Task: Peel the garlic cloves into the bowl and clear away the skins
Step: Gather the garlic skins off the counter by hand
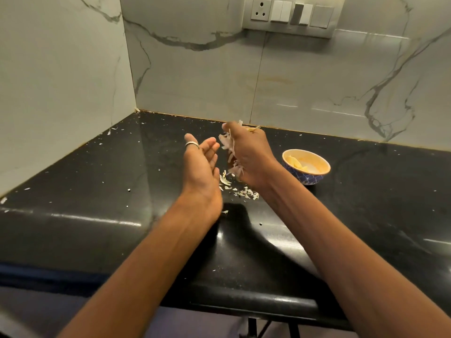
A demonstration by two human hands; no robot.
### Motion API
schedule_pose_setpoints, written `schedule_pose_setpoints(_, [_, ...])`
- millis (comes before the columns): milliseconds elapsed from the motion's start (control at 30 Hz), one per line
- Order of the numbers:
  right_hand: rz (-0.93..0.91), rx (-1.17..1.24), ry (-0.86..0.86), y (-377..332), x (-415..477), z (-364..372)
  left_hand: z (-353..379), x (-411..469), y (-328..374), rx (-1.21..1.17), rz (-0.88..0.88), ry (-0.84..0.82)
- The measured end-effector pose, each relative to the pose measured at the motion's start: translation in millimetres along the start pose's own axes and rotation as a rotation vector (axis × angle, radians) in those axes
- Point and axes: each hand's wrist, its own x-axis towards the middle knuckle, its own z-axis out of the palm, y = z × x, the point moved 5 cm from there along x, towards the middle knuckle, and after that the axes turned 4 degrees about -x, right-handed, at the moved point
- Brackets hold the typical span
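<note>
Garlic skins (229, 150) in right hand (249, 154), fingers clenched; left hand (202, 164) fingers straight, empty.

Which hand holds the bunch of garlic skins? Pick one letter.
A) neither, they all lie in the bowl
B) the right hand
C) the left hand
B: the right hand is curled round a bunch of garlic skins above the counter, while the left hand is open and holds nothing.

Glossy black stone counter (97, 191); papery skins (228, 147).
</note>
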Motion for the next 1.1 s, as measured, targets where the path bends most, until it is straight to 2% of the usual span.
schedule_pose_setpoints(100, [0.106, 0.198, -0.075, -4, -11, 17, 13, 0, -10, -0.199, -0.051, -0.002])
schedule_pose_setpoints(167, [0.093, 0.228, -0.062, -4, -16, 22, 18, 2, -13, -0.321, -0.075, 0.0])
schedule_pose_setpoints(267, [0.005, 0.231, -0.039, -6, -21, 21, 21, 2, -14, -0.355, -0.05, 0.003])
schedule_pose_setpoints(333, [-0.057, 0.173, -0.022, -5, -20, 17, 22, 3, -15, -0.375, -0.043, -0.007])
schedule_pose_setpoints(500, [-0.189, -0.142, 0.077, 7, -5, 18, 23, 6, -12, -0.439, -0.057, -0.026])
schedule_pose_setpoints(600, [-0.223, -0.202, 0.071, 9, -3, 18, 22, 7, -14, -0.472, -0.092, -0.031])
schedule_pose_setpoints(700, [-0.243, -0.132, 0.011, 6, -8, 19, 23, 6, -12, -0.49, -0.108, -0.073])
schedule_pose_setpoints(833, [-0.134, 0.007, -0.009, 4, -17, 17, 21, 7, -11, -0.452, -0.109, -0.064])
schedule_pose_setpoints(1100, [-0.116, 0.148, 0.072, 1, -22, 12, 17, 10, -12, -0.454, -0.095, -0.074])
